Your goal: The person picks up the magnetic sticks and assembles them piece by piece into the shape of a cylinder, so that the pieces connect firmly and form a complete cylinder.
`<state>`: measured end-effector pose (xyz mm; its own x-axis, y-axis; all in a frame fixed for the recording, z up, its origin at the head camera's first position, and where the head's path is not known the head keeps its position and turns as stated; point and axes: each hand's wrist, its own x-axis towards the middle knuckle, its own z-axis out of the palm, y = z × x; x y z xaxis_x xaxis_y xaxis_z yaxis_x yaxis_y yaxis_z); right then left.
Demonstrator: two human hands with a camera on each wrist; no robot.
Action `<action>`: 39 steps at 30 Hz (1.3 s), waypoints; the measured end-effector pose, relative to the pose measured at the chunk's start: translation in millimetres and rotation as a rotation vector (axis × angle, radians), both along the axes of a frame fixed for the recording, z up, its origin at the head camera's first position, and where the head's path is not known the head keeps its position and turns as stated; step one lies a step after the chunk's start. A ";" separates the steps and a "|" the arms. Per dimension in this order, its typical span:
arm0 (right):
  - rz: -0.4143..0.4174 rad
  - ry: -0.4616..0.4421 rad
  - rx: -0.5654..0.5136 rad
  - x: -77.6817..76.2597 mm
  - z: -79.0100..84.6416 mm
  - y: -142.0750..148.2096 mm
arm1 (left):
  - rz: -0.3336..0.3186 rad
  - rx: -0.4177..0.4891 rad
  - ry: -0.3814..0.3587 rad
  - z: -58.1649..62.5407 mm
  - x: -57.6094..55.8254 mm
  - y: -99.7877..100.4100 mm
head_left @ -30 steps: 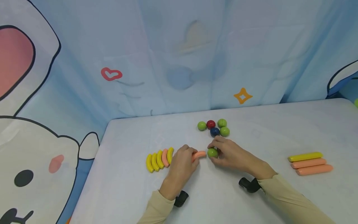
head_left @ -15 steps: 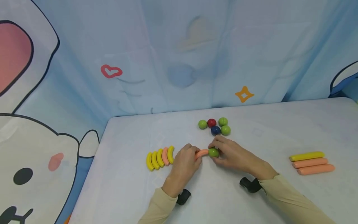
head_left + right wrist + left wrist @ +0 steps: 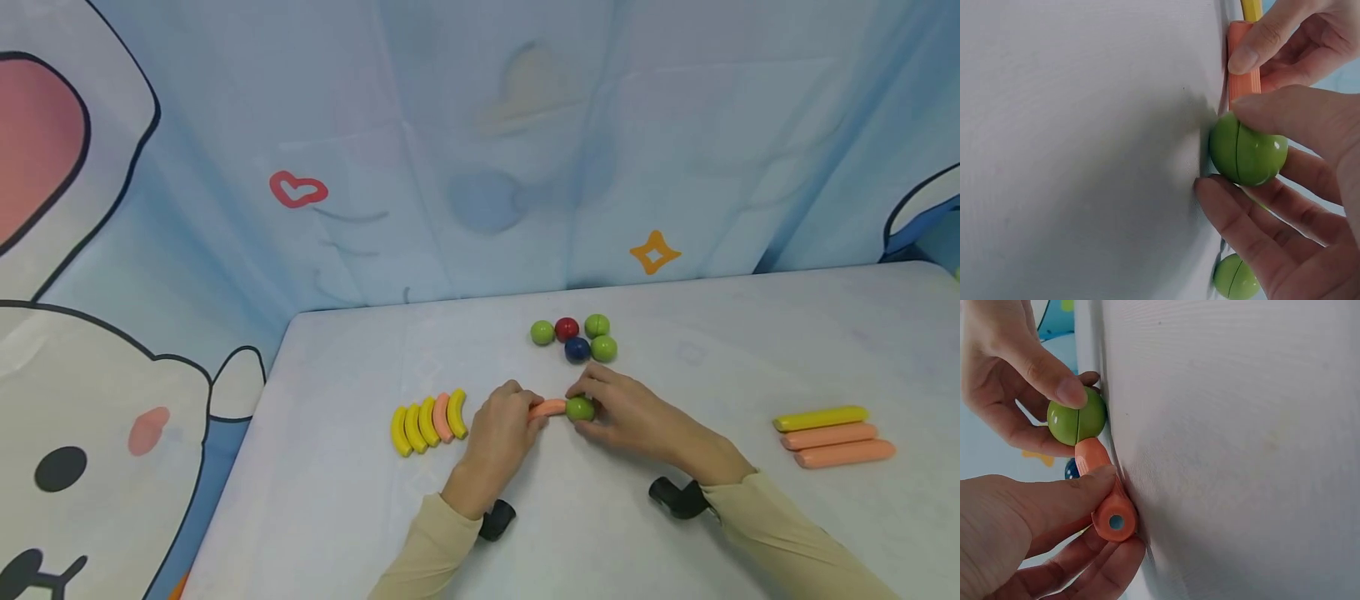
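My left hand [image 3: 495, 433] pinches a short curved orange piece [image 3: 1094, 456] between thumb and fingers. A round hole with a blue inside shows in its near end in the left wrist view. My right hand [image 3: 637, 417] grips a glossy green ball [image 3: 1247, 150] with a seam round it, thumb on top and fingers beneath. The ball's side meets the far end of the orange piece, low over the white tabletop. Behind the right hand lie several more balls: green [image 3: 542, 332], red [image 3: 567, 329] and dark blue [image 3: 577, 349].
Left of my left hand stands a row of curved yellow pieces [image 3: 414, 428] with one orange curved piece [image 3: 442, 417] among them. Far right lie a straight yellow stick [image 3: 821, 418] and two orange sticks [image 3: 845, 454]. A blue printed curtain [image 3: 450, 150] hangs behind the table.
Both hands have shifted slightly right with the orange piece and the green ball. The small gap between piece and ball has closed. The other pieces stay put.
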<state>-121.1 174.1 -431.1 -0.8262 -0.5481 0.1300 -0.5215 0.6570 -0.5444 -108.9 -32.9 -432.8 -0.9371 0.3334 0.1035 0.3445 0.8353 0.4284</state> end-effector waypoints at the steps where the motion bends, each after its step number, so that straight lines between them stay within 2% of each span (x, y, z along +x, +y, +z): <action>1: -0.001 -0.008 0.003 0.1 0.4 0.6 | -0.004 -0.006 -0.004 0.1 -0.4 0.6; 7: 0.000 -0.054 0.006 1.5 0.5 2.7 | -0.018 -0.063 -0.053 1.2 -1.1 3.7; 13: 0.000 -0.086 -0.003 6.0 -0.7 2.1 | -0.037 -0.057 -0.061 -0.3 1.0 4.1; 17: 0.000 -0.084 -0.001 7.9 -0.7 1.1 | -0.057 -0.011 -0.033 -3.1 2.6 3.0; 24: -0.008 -0.050 0.000 11.0 -2.0 0.9 | -0.134 0.135 0.033 -7.5 0.7 3.5; 30: -0.022 -0.076 0.001 13.4 -1.4 -1.1 | -0.163 0.204 0.070 -10.5 0.7 4.4; 32: -0.025 -0.081 0.006 15.3 -0.5 -1.0 | -0.163 0.196 0.079 -11.3 -0.5 5.0; 34: -0.024 -0.085 0.007 18.0 0.3 -0.4 | -0.166 0.185 0.056 -9.8 -2.5 4.5; 39: -0.021 -0.079 0.009 24.7 -0.5 3.6 | -0.166 0.165 -0.101 4.1 -14.1 -3.2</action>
<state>-96.5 177.6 -431.7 -0.8452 -0.5312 0.0595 -0.4632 0.6724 -0.5774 -123.0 -36.1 -428.7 -0.8791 0.4702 0.0781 0.4201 0.6869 0.5930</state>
